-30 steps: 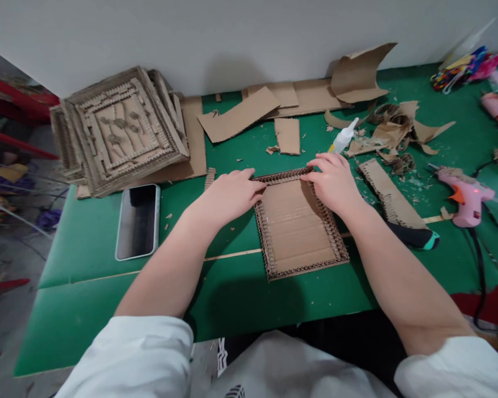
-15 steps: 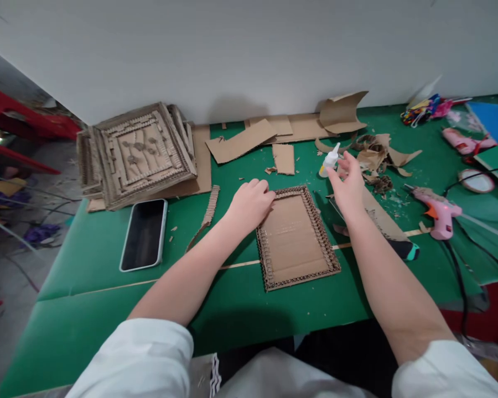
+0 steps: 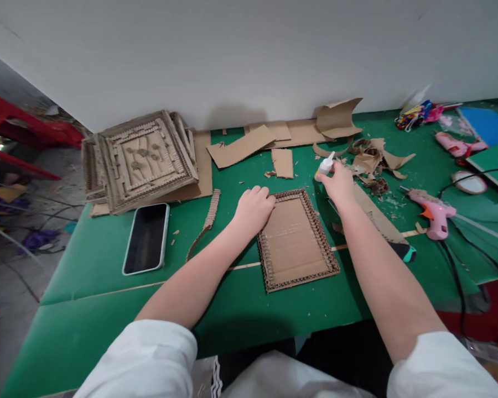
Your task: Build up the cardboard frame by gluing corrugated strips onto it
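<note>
Under both hands spreads the green table (image 3: 108,265), and between them the cardboard panel (image 3: 294,243) with its corrugated rim lies flat. The left hand (image 3: 253,209) rests loosely spread on the panel's far left corner; even pressure there should stop it sliding. The right hand (image 3: 337,183), just past the far right corner, curls around the small glue bottle (image 3: 326,164). A grip low on its body, nozzle clear, would likely serve best.

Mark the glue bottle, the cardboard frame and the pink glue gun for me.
glue bottle (image 3: 325,166), head view, on its white body below the nozzle.
cardboard frame (image 3: 295,239), head view, on the flat middle panel.
pink glue gun (image 3: 439,209), head view, on its body above the handle.
</note>
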### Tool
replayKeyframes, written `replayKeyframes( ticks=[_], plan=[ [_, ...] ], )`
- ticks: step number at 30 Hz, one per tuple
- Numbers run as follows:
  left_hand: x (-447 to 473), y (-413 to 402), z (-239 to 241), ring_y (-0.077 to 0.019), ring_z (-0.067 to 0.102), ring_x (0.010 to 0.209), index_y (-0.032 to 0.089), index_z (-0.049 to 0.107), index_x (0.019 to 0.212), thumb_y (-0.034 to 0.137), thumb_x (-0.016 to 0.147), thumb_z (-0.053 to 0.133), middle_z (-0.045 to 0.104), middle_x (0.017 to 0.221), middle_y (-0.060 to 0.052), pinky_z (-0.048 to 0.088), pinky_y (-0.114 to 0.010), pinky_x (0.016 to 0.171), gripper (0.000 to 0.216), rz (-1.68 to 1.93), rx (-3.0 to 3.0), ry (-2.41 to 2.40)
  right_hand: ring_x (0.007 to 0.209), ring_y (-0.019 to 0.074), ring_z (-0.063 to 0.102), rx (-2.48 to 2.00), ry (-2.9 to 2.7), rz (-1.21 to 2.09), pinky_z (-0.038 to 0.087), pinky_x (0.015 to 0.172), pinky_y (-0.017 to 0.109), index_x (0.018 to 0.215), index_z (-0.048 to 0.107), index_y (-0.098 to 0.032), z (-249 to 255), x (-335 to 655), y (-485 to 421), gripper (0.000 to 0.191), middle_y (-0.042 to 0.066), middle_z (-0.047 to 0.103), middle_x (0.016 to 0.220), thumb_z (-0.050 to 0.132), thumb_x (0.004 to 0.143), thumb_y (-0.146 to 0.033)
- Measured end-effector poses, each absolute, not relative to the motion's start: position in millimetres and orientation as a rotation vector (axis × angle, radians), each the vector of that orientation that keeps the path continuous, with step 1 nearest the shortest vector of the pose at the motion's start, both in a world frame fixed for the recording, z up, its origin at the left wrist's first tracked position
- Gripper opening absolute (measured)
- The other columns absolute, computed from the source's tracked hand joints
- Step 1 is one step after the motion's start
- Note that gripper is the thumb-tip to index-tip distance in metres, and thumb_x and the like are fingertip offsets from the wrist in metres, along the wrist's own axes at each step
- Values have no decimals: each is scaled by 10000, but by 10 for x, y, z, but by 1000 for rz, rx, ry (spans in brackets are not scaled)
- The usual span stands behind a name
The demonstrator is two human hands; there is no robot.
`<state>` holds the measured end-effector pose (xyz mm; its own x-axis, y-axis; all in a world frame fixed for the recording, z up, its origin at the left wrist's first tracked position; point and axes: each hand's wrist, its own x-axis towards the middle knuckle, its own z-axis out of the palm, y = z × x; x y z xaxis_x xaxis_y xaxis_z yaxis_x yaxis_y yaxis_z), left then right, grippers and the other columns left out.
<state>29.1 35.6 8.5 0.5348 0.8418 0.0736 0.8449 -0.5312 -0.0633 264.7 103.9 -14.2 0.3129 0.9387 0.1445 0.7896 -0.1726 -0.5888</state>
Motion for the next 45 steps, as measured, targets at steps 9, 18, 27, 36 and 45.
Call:
replayKeyframes(
  ticks=[9, 18, 27, 36, 45],
  plan=[
    [291, 372, 31, -245, 562, 867, 129, 650, 904, 247, 925, 478, 634, 866, -123, 407, -332, 669, 209, -103, -2747, -1467, 853, 240, 615, -1654, -1625, 392, 501, 786, 446, 1047, 543, -216, 133, 2550, 989, 305, 75, 661, 984, 585, 795, -383],
    [280, 393, -23, -222, 568, 830, 130, 663, 903, 191, 926, 451, 644, 856, -114, 398, -328, 680, 222, -99, -2798, -1396, 901, 211, 624, -1309, -1677, 429, 521, 790, 429, 1140, 621, -271, 626, 2497, 739, 352, 27, 663, 972, 566, 848, -459],
    [254, 401, -18, -202, 559, 814, 129, 668, 841, 165, 943, 394, 645, 846, -105, 407, -325, 721, 295, -164, -2770, -1390, 523, 85, 436, -1092, -1237, 809, 411, 491, 285, 811, 657, -220, 723, 2385, 728, 220, -17, 559, 672, 706, 692, -398],
    [292, 380, 44, -212, 582, 846, 121, 683, 833, 229, 954, 402, 658, 854, -118, 431, -326, 724, 324, -89, -2780, -1479, 671, 153, 498, -1108, -1153, 859, 433, 599, 333, 712, 505, -236, 663, 2329, 781, 398, 15, 484, 706, 619, 676, -616],
    [-205, 593, 383, -215, 614, 808, 190, 722, 909, 310, 920, 434, 690, 863, -68, 460, -314, 681, 312, -263, -2487, -2028, 656, 130, 543, -1030, -1029, 1106, 511, 729, 360, 632, 391, -237, 632, 2201, 796, 405, -25, 450, 634, 612, 718, -565]
  ],
)
